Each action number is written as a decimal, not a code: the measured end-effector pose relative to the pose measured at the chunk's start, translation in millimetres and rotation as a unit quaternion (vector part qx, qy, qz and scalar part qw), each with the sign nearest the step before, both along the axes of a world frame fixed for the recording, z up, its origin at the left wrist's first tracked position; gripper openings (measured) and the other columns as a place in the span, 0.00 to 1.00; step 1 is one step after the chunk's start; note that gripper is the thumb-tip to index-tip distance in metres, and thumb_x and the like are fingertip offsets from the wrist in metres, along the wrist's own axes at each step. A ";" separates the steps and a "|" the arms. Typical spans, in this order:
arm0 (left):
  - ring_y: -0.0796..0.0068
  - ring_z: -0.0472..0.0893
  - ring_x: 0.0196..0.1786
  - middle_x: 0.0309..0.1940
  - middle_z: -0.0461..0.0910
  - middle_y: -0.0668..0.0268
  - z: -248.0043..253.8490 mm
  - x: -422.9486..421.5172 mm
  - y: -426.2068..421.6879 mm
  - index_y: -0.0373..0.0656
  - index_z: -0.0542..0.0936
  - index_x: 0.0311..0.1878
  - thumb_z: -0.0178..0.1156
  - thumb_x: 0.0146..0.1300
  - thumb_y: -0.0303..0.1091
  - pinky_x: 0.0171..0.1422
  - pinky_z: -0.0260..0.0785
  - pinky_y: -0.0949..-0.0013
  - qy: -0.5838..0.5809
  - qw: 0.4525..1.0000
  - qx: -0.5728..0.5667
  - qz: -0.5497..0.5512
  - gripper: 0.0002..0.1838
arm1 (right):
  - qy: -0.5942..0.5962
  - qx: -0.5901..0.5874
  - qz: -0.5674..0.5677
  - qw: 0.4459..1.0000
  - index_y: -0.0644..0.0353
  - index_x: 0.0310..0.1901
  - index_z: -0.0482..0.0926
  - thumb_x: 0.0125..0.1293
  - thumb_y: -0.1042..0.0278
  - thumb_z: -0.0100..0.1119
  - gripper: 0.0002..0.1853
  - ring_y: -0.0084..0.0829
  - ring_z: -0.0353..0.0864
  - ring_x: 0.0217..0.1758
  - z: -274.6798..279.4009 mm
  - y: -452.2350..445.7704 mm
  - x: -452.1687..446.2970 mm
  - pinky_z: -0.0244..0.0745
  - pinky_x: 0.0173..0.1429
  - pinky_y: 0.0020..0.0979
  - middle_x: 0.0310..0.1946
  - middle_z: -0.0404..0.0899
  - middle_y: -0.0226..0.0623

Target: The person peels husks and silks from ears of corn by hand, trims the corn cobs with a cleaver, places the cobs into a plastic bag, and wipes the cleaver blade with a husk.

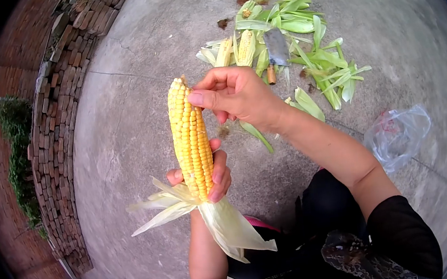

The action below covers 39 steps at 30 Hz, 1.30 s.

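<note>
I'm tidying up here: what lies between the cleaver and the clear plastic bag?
The head view shows green husks nearest the cleaver, then bare concrete up to the plastic bag.

Beyond the corn (pixel 190 138) in your left hand (pixel 220 174), a cleaver (pixel 277 47) lies among husks (pixel 297 25); a bag (pixel 398 139) sits to your right.

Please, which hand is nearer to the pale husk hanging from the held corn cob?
The left. The left hand holds the corn cob low, just above the pale husk; the right hand is farther away, up near the cob's tip.
</note>
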<state>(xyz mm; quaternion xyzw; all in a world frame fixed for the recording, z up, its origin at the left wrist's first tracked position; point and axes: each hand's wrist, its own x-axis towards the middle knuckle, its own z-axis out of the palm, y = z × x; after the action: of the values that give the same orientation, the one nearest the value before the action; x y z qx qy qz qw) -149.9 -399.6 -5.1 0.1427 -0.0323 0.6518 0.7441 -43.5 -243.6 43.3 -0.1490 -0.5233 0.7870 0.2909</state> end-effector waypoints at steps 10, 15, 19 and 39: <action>0.65 0.73 0.17 0.29 0.72 0.50 12.5 -2.3 -5.0 0.26 0.61 0.64 0.58 0.45 0.49 0.19 0.69 0.70 0.161 0.974 -0.131 0.089 0.46 | -0.035 -0.050 0.032 0.998 0.65 0.41 0.80 0.64 0.66 0.61 0.11 0.18 0.78 0.26 -2.3 7.7 6.9 0.74 0.28 0.19 0.26 0.80 0.32; 0.61 0.77 0.19 0.29 0.75 0.47 19.9 -2.3 -5.8 0.24 0.61 0.62 0.60 0.43 0.48 0.21 0.71 0.69 0.293 0.919 -0.215 0.151 0.46 | -0.073 -0.063 0.014 0.995 0.67 0.37 0.80 0.63 0.69 0.61 0.08 0.20 0.80 0.26 -3.1 10.7 8.6 0.77 0.28 0.20 0.27 0.81 0.34; 0.61 0.77 0.20 0.29 0.74 0.46 19.0 0.6 -6.6 0.24 0.60 0.63 0.61 0.44 0.47 0.22 0.72 0.68 0.312 0.913 -0.212 0.155 0.46 | -0.120 -0.026 0.005 0.992 0.66 0.33 0.78 0.60 0.72 0.62 0.06 0.18 0.77 0.20 3.3 11.1 11.8 0.74 0.23 0.20 0.23 0.79 0.33; 0.65 0.77 0.17 0.29 0.75 0.50 5.9 3.5 -2.7 0.26 0.60 0.64 0.54 0.54 0.46 0.17 0.70 0.71 -0.053 0.998 -0.011 0.022 0.40 | -0.101 0.299 -0.039 0.948 0.65 0.42 0.69 0.65 0.34 0.48 0.32 0.29 0.79 0.27 -3.6 -12.6 -3.5 0.75 0.33 0.29 0.29 0.76 0.41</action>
<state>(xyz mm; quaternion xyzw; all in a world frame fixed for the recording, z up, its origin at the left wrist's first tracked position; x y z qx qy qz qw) -146.4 -402.3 0.8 0.1000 -0.0611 0.6754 0.7281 -47.0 -256.2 39.7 -0.1537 -0.7550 0.5634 0.2981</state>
